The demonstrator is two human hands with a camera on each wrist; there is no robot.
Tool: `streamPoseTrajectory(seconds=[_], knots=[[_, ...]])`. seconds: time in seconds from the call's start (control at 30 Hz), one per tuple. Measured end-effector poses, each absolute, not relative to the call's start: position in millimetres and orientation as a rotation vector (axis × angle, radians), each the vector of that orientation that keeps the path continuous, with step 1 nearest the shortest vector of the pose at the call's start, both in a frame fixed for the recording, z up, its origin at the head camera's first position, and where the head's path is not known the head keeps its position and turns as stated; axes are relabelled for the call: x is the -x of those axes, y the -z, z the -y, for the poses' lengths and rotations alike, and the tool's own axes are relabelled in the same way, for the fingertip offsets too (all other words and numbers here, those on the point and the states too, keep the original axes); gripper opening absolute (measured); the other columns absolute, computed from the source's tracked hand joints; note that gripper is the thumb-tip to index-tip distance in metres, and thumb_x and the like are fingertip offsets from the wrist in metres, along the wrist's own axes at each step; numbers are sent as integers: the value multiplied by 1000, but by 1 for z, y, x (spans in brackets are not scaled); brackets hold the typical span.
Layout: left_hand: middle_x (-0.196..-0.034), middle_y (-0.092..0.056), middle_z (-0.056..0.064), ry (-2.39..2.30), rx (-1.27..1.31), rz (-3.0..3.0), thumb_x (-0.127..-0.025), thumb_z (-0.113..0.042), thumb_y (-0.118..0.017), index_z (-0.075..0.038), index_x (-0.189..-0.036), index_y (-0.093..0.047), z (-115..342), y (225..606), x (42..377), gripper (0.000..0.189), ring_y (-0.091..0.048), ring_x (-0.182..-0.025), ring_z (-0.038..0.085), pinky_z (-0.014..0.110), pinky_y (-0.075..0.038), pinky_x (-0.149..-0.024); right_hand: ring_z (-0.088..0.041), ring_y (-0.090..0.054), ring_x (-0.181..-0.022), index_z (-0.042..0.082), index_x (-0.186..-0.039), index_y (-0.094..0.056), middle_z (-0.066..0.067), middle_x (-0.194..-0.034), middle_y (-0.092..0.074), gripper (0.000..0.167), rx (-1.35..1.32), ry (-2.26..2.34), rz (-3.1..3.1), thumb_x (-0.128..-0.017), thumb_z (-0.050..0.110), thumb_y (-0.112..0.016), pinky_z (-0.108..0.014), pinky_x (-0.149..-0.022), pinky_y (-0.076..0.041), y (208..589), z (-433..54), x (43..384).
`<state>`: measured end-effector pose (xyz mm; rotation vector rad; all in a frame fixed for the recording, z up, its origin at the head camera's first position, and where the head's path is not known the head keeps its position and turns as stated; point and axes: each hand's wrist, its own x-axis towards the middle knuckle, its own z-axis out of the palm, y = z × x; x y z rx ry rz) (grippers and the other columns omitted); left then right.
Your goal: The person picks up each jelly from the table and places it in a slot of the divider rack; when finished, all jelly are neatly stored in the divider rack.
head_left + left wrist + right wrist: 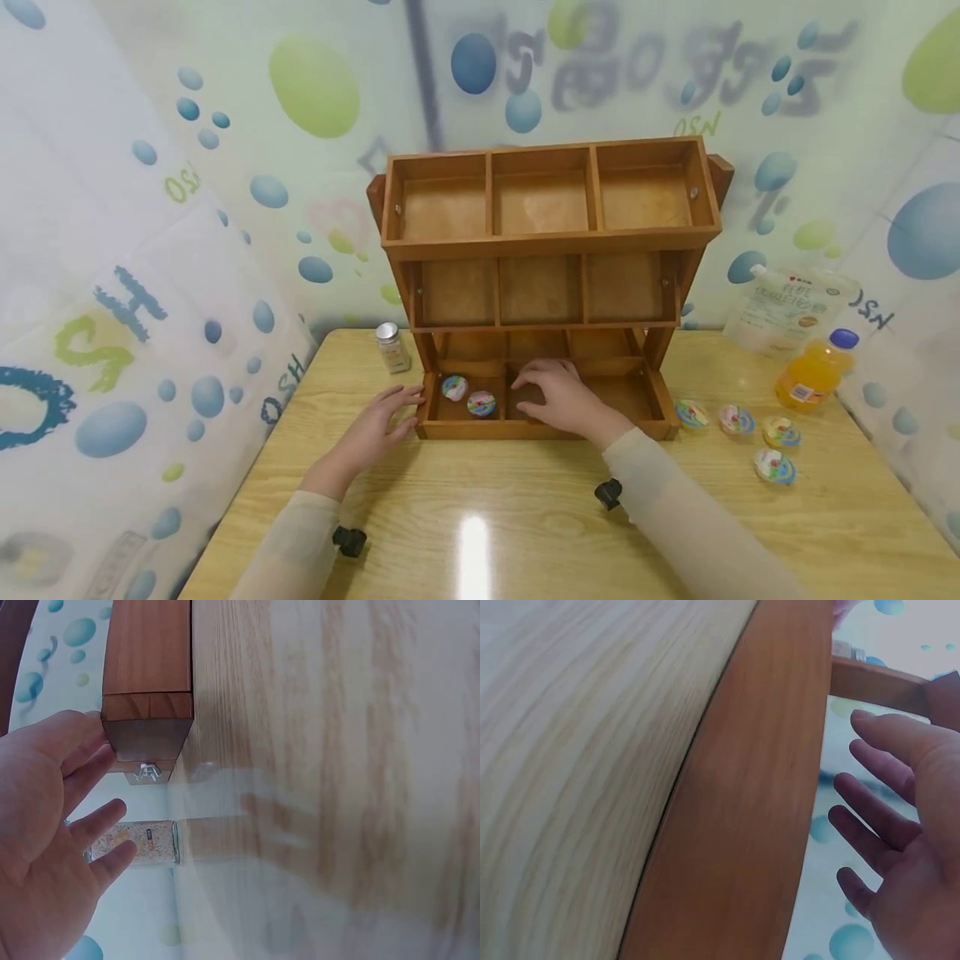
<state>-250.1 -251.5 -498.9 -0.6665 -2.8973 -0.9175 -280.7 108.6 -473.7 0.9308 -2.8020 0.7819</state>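
A wooden three-tier rack (551,242) stands at the back of the table. My left hand (382,425) is at the left end of its bottom tray (480,430), fingers spread and fingertips right at the outer wall; the left wrist view shows this hand (52,817) beside the wooden corner (147,705). Over the wide right compartment of that tray hovers my right hand (562,396), its fingers loosely bent, nothing between them in the right wrist view. Two small jelly cups with printed lids, one (454,387) behind the other (482,404), lie in the tray's left compartment.
Several more jelly cups (737,420) lie on the table right of the rack. Behind them stand an orange juice bottle (813,375) with a blue cap and a white pouch (787,312). A small glass jar (392,348) stands left of the rack.
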Motion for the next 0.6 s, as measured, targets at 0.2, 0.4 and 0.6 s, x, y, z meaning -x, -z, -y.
streamPoseTrajectory(seconds=[0.2, 0.4, 0.6], knots=[[-158, -50, 10, 921, 672, 2891, -104, -16, -64, -6, -139, -63, 251, 499, 251, 37, -34, -151, 46, 65, -35, -120, -33, -59, -128, 14, -117, -75, -6, -128, -67, 26, -858, -771, 2792, -94, 24, -78, -69, -116, -32, 472, -138, 267], [-158, -50, 10, 924, 666, 2893, -104, -16, -64, -6, -140, -63, 252, 499, 250, 38, -34, -151, 46, 65, -35, -120, -33, -60, -126, 13, -116, -75, -7, -128, -67, 26, -839, -696, 2782, -93, 24, -79, -71, -113, -32, 475, -165, 252], [-158, -50, 11, 927, 668, 2888, -104, -16, -64, -5, -139, -63, 251, 499, 249, 37, -34, -151, 46, 65, -34, -121, -33, -61, -124, 13, -117, -74, -6, -127, -67, 27, -823, -658, 2737, -93, 24, -79, -69, -110, -35, 478, -189, 240]])
